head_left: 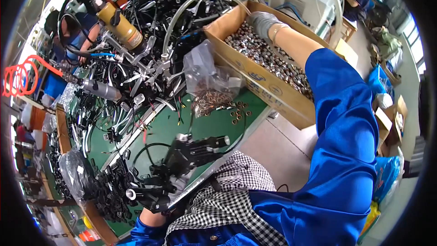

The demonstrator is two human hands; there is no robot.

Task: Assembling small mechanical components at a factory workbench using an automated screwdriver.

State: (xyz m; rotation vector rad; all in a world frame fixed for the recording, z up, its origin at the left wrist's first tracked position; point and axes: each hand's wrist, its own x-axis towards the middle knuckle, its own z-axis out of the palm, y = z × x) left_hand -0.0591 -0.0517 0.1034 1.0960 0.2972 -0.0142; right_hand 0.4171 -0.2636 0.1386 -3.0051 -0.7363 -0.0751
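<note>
My right hand (266, 26), in a grey glove, reaches into the far end of a long cardboard box (273, 92). Its fingers curl downward, their tips hidden, beside a heap of small shiny metal fittings (259, 48). At the lower left, my dark-gloved left hand (157, 199) is closed round a black brake lever assembly (184, 155), blurred by motion and trailing a thin cable. Just beyond it on the green bench top (157, 120), copper washers (236, 111) spill from a clear plastic bag (209, 75).
A yellow power driver (119, 25) and a silver air tool (101, 89) hang at the left, the latter on a coiled red hose (20, 75). Black and silver levers pile up behind. Black small parts (111, 189) lie at the near left. Other people sit farther off.
</note>
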